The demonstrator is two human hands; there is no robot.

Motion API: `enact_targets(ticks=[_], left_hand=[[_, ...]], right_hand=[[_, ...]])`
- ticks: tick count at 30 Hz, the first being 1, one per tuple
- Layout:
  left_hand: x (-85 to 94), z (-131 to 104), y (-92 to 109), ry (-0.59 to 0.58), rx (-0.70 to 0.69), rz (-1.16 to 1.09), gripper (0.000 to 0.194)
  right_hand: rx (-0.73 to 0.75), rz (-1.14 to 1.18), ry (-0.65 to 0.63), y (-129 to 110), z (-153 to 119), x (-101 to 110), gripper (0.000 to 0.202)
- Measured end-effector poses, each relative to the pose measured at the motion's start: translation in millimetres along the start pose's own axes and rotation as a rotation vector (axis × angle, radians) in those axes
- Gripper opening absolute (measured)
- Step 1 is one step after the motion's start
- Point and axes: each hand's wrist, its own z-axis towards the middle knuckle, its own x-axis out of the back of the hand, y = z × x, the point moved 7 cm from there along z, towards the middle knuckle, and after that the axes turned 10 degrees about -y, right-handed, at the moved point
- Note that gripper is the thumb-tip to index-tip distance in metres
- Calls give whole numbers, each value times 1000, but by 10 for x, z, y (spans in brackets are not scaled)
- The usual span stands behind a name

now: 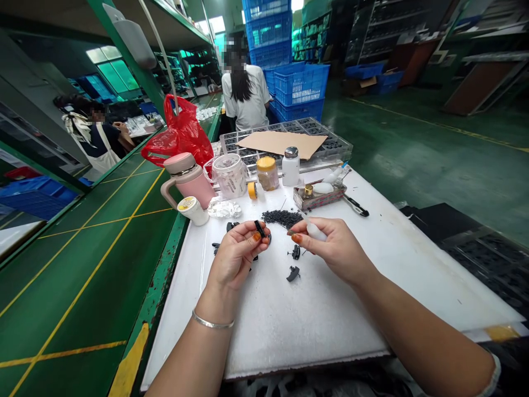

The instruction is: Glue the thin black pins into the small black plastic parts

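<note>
The left hand [235, 249] holds a small black part [259, 229] up above the counter [314, 325], its grip pinched on the piece between thumb and fingers. The right hand [336, 242] has its grip closed around a white squeeze bottle [316, 230], held just beside the black part and apart from it; whether the fingertips also pinch something tiny is too small to tell.

The likeliest trouble is a slip: the part is slim and held only by the fingertips, so a small twist could drop it — perhaps into the heap of little black pieces [283, 218] behind the hands, where it would be hard to pick out by colour. Squeezing the bottle too hard could push out more of its contents than wanted, if it holds any, and wet the fingers or the part.

The forearms pose another risk. Two loose black pieces, a curved one [293, 274] and a smaller one [295, 252], lie between and below the hands, where a lowered wrist might sweep them aside. Reaching forward carelessly could also scatter the heap or knock the narrow box [319, 197] beyond it.
</note>
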Motion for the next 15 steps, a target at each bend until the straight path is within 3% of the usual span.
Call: enact_targets(ticks=[9,15], left_hand=[[-14,10,28,-33,-25,-28,40],[-55,4,23,-70,-7,-66,35]], right_hand=[[-23,16,-24,-18,-3,-35,22],[-28,9,-28,-24,-3,-41,21]])
